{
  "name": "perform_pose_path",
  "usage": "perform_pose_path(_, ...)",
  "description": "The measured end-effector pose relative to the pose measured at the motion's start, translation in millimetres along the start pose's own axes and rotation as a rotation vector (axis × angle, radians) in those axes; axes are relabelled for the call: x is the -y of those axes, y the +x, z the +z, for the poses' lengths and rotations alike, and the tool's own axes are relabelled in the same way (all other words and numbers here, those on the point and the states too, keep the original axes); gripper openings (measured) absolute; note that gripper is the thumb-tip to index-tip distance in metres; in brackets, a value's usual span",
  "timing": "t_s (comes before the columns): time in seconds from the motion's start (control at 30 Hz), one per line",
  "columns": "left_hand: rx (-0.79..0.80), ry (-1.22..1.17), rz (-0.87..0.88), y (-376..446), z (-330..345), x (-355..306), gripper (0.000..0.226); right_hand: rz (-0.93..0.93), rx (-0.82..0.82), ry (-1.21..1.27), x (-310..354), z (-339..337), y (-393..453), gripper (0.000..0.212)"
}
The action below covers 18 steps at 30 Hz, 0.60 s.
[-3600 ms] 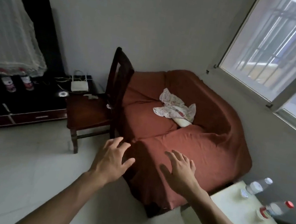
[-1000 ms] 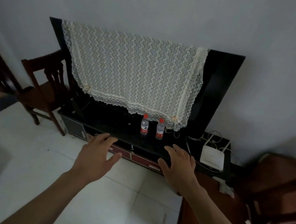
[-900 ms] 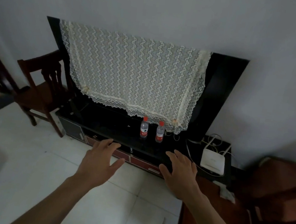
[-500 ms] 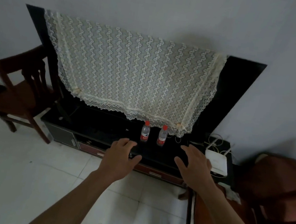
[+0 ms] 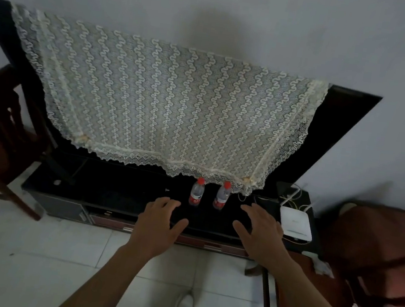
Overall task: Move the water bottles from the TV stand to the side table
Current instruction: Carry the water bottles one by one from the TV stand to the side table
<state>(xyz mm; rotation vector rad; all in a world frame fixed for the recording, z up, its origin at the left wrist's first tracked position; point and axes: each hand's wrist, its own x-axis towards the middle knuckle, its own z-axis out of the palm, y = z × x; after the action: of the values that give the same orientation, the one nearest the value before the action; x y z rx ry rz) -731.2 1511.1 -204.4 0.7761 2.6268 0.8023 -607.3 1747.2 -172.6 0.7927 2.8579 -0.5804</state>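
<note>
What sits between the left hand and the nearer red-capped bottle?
Nothing: only bare black TV stand top separates the left hand from the left red-capped clear plastic bottle, per the head view.

From where I stand, nothing here can be read. The two water bottles (image 5: 196, 192) (image 5: 222, 196) on the TV stand (image 5: 113, 193) each wear a red label band low on the body, but any print on those bands is too small and blurred to make out, so no brand or wording comes through. Their red caps show no marking either. The white box (image 5: 294, 223) at the right end of the stand has a plain top with only a faint smudge where a logo might sit, unreadable. The lace cloth (image 5: 161, 106) over the television carries a wavy pattern, no letters.
</note>
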Motion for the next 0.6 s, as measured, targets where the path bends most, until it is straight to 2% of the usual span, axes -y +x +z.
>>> perform_pose_path(0.23, 0.103, 0.067, 0.035, 90, 11, 1, 0.06, 0.081, 0.02, 0.079, -13, 20, 79, 0.058)
perform_pose_path(0.37, 0.145, -0.002, 0.016, 145, 14, -6, 0.059, 0.143, 0.049, 0.122, -25, 28, 117, 0.058)
perform_pose_path(0.6, 0.137, -0.017, 0.106, 217, 20, -19, 0.044, 0.21, 0.075, 0.16, -31, 34, 163, 0.057)
